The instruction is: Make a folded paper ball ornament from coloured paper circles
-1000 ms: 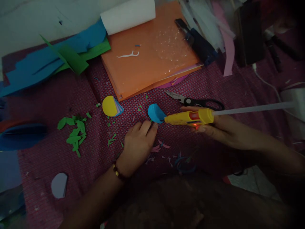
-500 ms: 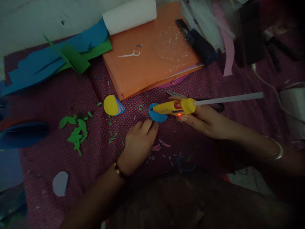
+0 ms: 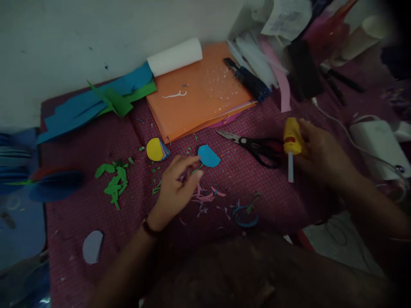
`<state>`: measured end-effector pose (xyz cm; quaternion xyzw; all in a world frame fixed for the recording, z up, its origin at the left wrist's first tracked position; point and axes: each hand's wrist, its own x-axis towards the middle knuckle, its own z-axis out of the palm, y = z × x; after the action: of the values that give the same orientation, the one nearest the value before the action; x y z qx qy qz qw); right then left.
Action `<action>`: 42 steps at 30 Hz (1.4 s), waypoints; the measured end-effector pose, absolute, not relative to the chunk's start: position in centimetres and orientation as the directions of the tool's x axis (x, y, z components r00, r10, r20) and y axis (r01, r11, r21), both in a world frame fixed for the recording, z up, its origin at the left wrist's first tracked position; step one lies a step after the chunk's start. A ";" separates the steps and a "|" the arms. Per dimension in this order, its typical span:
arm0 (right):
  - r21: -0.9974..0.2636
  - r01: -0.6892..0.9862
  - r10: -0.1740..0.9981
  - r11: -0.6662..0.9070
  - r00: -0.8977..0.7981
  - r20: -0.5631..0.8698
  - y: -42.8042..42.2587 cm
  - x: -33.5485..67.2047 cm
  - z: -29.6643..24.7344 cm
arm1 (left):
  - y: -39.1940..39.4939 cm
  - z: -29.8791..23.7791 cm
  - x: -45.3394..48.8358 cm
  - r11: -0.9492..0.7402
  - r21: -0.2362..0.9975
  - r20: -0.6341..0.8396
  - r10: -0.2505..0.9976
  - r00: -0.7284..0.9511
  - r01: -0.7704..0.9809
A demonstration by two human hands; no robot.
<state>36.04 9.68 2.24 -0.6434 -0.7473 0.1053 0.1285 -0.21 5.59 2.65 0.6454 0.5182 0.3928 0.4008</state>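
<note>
My right hand (image 3: 317,154) grips a yellow glue gun (image 3: 291,137) with a white glue stick pointing down, over the red checked cloth (image 3: 257,179) just right of the black-handled scissors (image 3: 257,145). My left hand (image 3: 176,186) hovers near a blue paper circle (image 3: 208,156), its fingers curled and blurred, thumb and forefinger close together above small green scraps. A folded stack of paper circles with a yellow top (image 3: 156,149) lies just left of the blue one.
An orange paper pad (image 3: 199,96) with a white roll (image 3: 175,56) lies at the back. Blue and green sheets (image 3: 96,102) lie at the left, green leaf cut-outs (image 3: 114,179) nearby, a grey cut-out (image 3: 92,247) in front. A white cable and adapter (image 3: 375,143) sit at the right.
The glue gun left the blue circle and swung right past the scissors, now tipped upright. My left hand lifted off the cloth and drew back. The view shifted, showing more wall.
</note>
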 end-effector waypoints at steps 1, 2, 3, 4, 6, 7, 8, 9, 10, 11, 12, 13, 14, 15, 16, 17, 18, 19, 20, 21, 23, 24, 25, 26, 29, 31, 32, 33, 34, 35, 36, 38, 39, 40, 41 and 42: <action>-0.264 0.953 0.989 0.149 -0.143 0.040 9.6 37.0 1.9 | 5.8 3.1 -0.4 -0.012 0.991 -0.001 0.995 0.103 0.132; -0.218 0.962 0.987 0.163 -0.161 0.026 9.5 37.9 1.6 | 6.0 3.4 -0.5 0.129 0.986 -0.119 0.988 0.096 -0.104; -0.190 0.966 0.984 0.176 -0.175 0.024 9.5 38.8 1.3 | 6.1 3.8 -0.5 0.259 0.915 -0.230 0.965 0.128 -0.310; -0.184 0.965 0.982 0.188 -0.188 0.021 9.4 39.5 1.2 | 6.1 4.0 -0.5 0.369 0.806 -0.319 0.930 0.185 -0.463; -0.180 0.956 0.973 0.233 -0.229 0.044 9.1 40.2 1.3 | 5.9 4.4 -0.3 0.477 0.638 -0.418 0.874 0.248 -0.605; -0.176 0.949 0.965 0.261 -0.252 0.073 8.9 40.0 1.7 | 5.7 4.5 -0.1 0.492 0.593 -0.443 0.860 0.253 -0.638; -0.187 0.939 0.955 0.288 -0.268 0.128 8.7 39.3 2.2 | 5.4 4.6 0.2 0.493 0.567 -0.454 0.855 0.249 -0.660; -0.225 0.927 0.945 0.301 -0.258 0.200 8.3 38.1 3.0 | 5.1 4.6 0.5 0.489 0.547 -0.461 0.854 0.243 -0.679; -0.296 0.899 0.933 0.322 -0.249 0.259 7.8 36.4 3.9 | 4.7 4.6 0.8 0.482 0.538 -0.468 0.853 0.231 -0.691; -0.388 0.855 0.928 0.344 -0.248 0.277 7.2 34.2 4.8 | 4.3 4.6 1.2 0.473 0.538 -0.475 0.854 0.212 -0.698; -0.516 0.783 0.933 0.347 -0.234 0.273 6.6 31.8 5.7 | 3.9 4.6 1.6 0.460 0.548 -0.481 0.857 0.187 -0.699; -0.653 0.678 0.941 0.337 -0.258 0.218 6.1 29.1 6.4 | 3.5 4.6 2.0 0.446 0.570 -0.481 0.862 0.160 -0.690; -0.750 0.571 0.925 0.334 -0.352 0.144 5.6 26.5 6.9 | 3.1 4.6 2.3 0.432 0.600 -0.474 0.870 0.135 -0.674; -0.828 0.456 0.882 0.328 -0.460 0.096 5.2 24.1 7.1 | 2.7 4.6 2.7 0.416 0.634 -0.460 0.881 0.115 -0.652; -0.885 0.382 0.853 0.268 -0.521 0.033 4.9 22.0 7.1 | 2.4 4.6 3.0 0.399 0.667 -0.441 0.892 0.099 -0.629; -0.920 0.332 0.825 0.207 -0.565 -0.018 4.8 20.2 6.9 | 2.1 4.6 3.3 0.380 0.695 -0.423 0.903 0.081 -0.610; -0.932 0.316 0.795 0.177 -0.604 -0.054 4.7 18.9 6.5 | 1.8 4.6 3.5 0.360 0.717 -0.407 0.911 0.061 -0.596; -0.933 0.320 0.781 0.164 -0.620 -0.076 4.7 17.9 6.1 | 1.6 4.5 3.7 0.338 0.734 -0.393 0.919 0.039 -0.589; -0.930 0.331 0.778 0.160 -0.622 -0.087 4.8 17.3 5.7 | 1.4 4.5 3.8 0.313 0.746 -0.377 0.926 0.014 -0.588; -0.923 0.349 0.781 0.165 -0.617 -0.094 4.8 17.0 5.3 | 1.3 4.4 3.9 0.288 0.754 -0.363 0.932 -0.009 -0.590; -0.906 0.384 0.797 0.180 -0.597 -0.095 5.0 16.7 4.8 | 1.1 4.1 4.1 0.246 0.767 -0.336 0.941 -0.046 -0.593; -0.896 0.401 0.801 0.191 -0.592 -0.094 5.1 16.7 4.6 | 1.1 3.9 4.2 0.228 0.776 -0.324 0.944 -0.061 -0.589; -0.886 0.416 0.802 0.206 -0.590 -0.091 5.1 16.6 4.5 | 1.1 3.7 4.2 0.212 0.787 -0.312 0.947 -0.076 -0.579; -0.877 0.428 0.802 0.220 -0.591 -0.087 5.1 16.6 4.4 | 1.0 3.6 4.3 0.199 0.799 -0.298 0.950 -0.087 -0.567; -0.866 0.434 0.799 0.248 -0.597 -0.070 5.3 16.5 4.1 | 1.0 3.4 4.4 0.162 0.826 -0.257 0.961 -0.105 -0.540; -0.873 0.415 0.796 0.258 -0.603 -0.052 5.4 16.5 3.8 | 1.0 3.4 4.5 0.156 0.825 -0.253 0.961 -0.109 -0.544; -0.878 0.401 0.793 0.262 -0.607 -0.041 5.4 16.5 3.7 | 1.1 3.4 4.5 0.160 0.821 -0.261 0.959 -0.111 -0.548; -0.884 0.387 0.792 0.263 -0.609 -0.031 5.5 16.5 3.5 | 1.1 3.4 4.5 0.169 0.817 -0.274 0.955 -0.112 -0.552; -0.892 0.369 0.790 0.259 -0.612 -0.024 5.5 16.6 3.3 | 1.2 3.4 4.5 0.180 0.813 -0.290 0.950 -0.116 -0.553; -0.901 0.351 0.788 0.253 -0.616 -0.018 5.6 16.6 3.2 | 1.2 3.5 4.6 0.189 0.811 -0.305 0.944 -0.123 -0.554; -0.910 0.334 0.787 0.244 -0.616 -0.015 5.6 16.7 3.0 | 1.3 3.4 4.6 0.192 0.810 -0.315 0.939 -0.136 -0.555; -0.928 0.298 0.781 0.225 -0.625 -0.011 5.6 16.8 2.8 | 1.5 3.4 4.5 0.180 0.799 -0.323 0.933 -0.158 -0.574; -0.936 0.278 0.778 0.215 -0.629 -0.008 5.6 16.9 2.7 | 1.6 3.3 4.5 0.167 0.787 -0.321 0.933 -0.162 -0.594; -0.945 0.257 0.776 0.201 -0.631 -0.007 5.6 16.9 2.7 | 1.6 3.3 4.5 0.158 0.772 -0.318 0.935 -0.160 -0.616; -0.955 0.236 0.776 0.179 -0.630 -0.011 5.7 17.0 2.7 | 1.7 3.3 4.5 0.156 0.755 -0.319 0.936 -0.149 -0.637; -0.966 0.211 0.775 0.151 -0.632 -0.017 5.7 17.0 2.7 | 1.7 3.2 4.4 0.160 0.737 -0.323 0.937 -0.134 -0.657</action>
<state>16.99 5.71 2.68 -0.3451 -0.7145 0.5525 0.2550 4.45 1.72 3.25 0.1675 0.4183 0.6262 0.6362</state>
